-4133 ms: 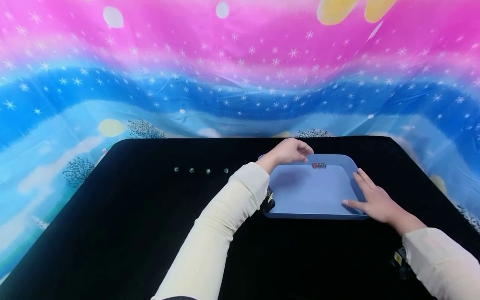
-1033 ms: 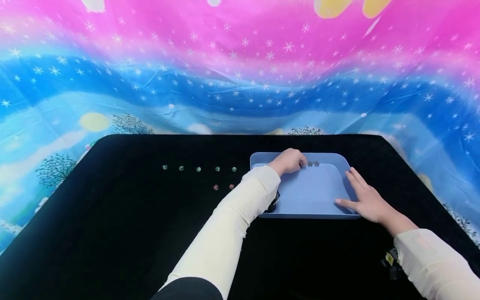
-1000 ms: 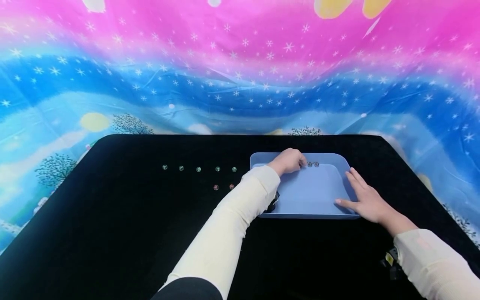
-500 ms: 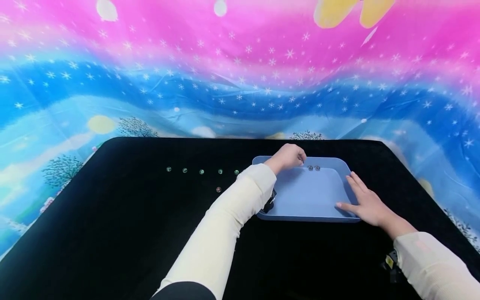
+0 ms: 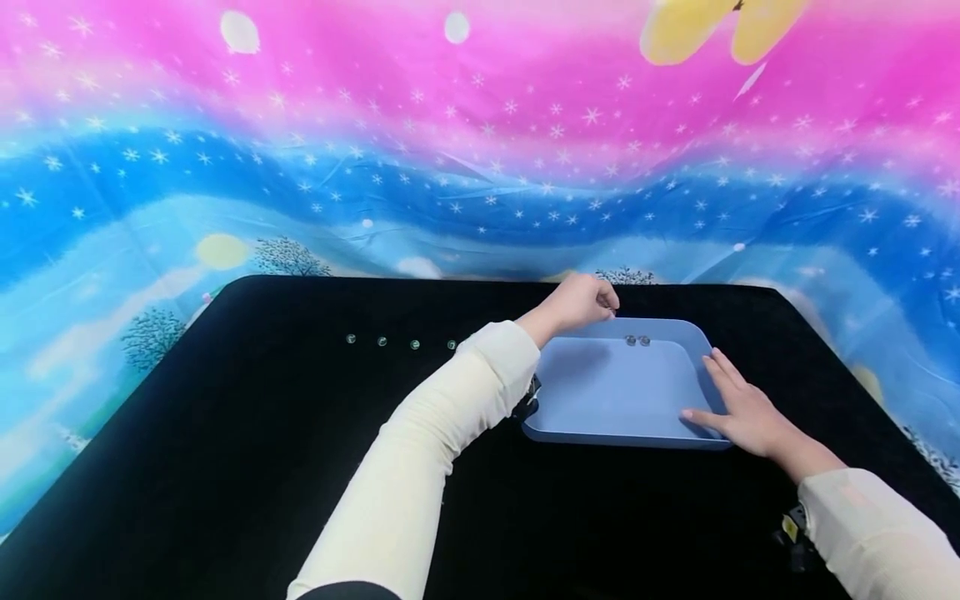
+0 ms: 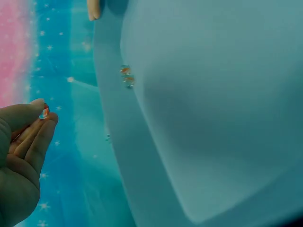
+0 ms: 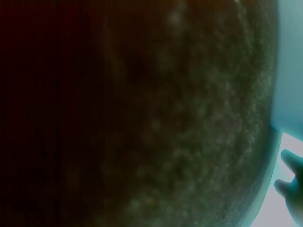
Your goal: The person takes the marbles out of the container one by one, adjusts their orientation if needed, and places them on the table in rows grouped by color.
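Above the far left part of the blue tray (image 5: 615, 392), my left hand (image 5: 573, 302) pinches a small glass marble (image 6: 45, 112) between thumb and fingertips. The left wrist view shows the marble as clear with orange inside. Two similar marbles (image 5: 637, 341) lie side by side in the tray against its far wall. My right hand (image 5: 750, 417) rests on the tray's right side, fingers straight along the wall and thumb stretched inward over the rim. Its fingers (image 7: 291, 163) show only at the edge of the right wrist view.
Several greenish marbles (image 5: 382, 342) stand spaced in a row on the black tabletop (image 5: 247, 433), left of the tray. The left sleeve (image 5: 450, 417) hides the area between row and tray. Behind the table hangs a pink and blue snowflake cloth (image 5: 480, 167).
One second ago the left hand was down in the tray at its far wall. It has since risen up and slightly left with a marble. The right hand has stayed on the tray's side.
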`<state>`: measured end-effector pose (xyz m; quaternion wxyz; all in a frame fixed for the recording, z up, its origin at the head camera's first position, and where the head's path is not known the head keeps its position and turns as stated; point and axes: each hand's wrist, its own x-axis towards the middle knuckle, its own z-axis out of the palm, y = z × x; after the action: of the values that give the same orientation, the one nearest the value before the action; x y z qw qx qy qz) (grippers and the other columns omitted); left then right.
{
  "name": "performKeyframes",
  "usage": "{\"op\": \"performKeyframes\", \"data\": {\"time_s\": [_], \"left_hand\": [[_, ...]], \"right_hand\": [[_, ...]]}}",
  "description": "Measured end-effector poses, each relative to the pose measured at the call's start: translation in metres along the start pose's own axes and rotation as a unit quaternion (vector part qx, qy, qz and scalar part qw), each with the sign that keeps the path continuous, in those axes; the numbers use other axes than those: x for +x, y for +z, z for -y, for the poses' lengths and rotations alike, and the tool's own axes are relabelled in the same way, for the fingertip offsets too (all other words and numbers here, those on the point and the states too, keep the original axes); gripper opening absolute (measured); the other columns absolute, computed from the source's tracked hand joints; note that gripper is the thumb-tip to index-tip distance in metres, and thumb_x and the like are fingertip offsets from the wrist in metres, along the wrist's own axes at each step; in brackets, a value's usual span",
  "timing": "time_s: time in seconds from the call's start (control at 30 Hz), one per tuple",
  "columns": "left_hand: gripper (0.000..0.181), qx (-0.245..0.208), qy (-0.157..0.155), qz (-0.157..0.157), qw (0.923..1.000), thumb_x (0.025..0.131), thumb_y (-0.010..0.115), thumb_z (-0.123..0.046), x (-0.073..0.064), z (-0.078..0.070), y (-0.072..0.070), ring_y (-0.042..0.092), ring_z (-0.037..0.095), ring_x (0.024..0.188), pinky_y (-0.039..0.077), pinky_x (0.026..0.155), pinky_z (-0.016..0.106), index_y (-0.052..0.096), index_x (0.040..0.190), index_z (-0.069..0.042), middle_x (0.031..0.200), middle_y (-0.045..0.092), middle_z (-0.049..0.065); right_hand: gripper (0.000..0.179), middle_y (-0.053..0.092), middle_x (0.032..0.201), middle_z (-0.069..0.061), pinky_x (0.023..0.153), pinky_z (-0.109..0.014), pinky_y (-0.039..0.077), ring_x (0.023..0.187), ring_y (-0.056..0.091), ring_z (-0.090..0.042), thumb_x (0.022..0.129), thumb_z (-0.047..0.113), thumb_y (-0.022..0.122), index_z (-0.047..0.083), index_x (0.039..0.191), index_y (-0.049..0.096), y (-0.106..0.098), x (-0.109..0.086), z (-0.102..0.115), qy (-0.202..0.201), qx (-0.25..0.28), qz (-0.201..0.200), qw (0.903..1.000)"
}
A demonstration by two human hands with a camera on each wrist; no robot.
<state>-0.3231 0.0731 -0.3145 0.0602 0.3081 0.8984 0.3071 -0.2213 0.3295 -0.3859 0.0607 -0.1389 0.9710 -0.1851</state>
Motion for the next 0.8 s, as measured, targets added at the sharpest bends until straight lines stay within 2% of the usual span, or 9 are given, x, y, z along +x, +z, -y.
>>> {"op": "performKeyframes", "data": {"time_s": [0.2,0.43,0.6,0.8], "left_hand": [[0.014,-0.007,0.004,0.002,1.0,0.081,0.061,-0.016,-0.013,-0.007,-0.014,0.053,-0.001,0.083,0.04,0.069,0.01,0.063,0.096,-0.015,0.089,0.059,-0.009],[0.015,-0.038,0.019,-0.006,0.9991,0.081,0.061,-0.017,-0.04,-0.01,-0.025,0.053,-0.003,0.081,0.041,0.067,0.009,0.063,0.095,-0.016,0.09,0.059,-0.01],[0.017,-0.07,0.022,-0.017,0.9972,0.081,0.06,-0.018,-0.06,-0.004,-0.031,0.054,-0.004,0.08,0.042,0.067,0.009,0.063,0.097,-0.013,0.089,0.059,-0.011],[0.013,-0.111,0.004,-0.036,0.9932,0.082,0.06,-0.016,-0.08,0.012,-0.037,0.055,-0.004,0.079,0.043,0.068,0.012,0.063,0.094,-0.015,0.085,0.061,-0.012]], "right_hand": [[0.092,-0.013,0.139,-0.022,0.085,-0.064,0.015,0.118,0.008,-0.051,0.081,0.046,0.054,-0.005,0.136,0.001,-0.004,-0.002,-0.001,-0.007,0.009,0.001,0.9999],[0.092,-0.015,0.139,-0.022,0.084,-0.064,0.015,0.118,0.006,-0.051,0.081,0.045,0.054,-0.006,0.135,-0.001,-0.004,-0.006,-0.003,-0.012,0.017,0.003,0.9998],[0.093,-0.016,0.139,-0.022,0.084,-0.065,0.016,0.117,0.007,-0.052,0.081,0.045,0.054,-0.005,0.136,-0.002,-0.003,-0.005,-0.002,-0.012,0.019,0.007,0.9997],[0.093,-0.013,0.138,-0.024,0.083,-0.064,0.017,0.116,0.01,-0.053,0.081,0.046,0.054,-0.006,0.136,-0.001,-0.005,0.0,0.001,-0.017,0.002,0.01,0.9998]]}}
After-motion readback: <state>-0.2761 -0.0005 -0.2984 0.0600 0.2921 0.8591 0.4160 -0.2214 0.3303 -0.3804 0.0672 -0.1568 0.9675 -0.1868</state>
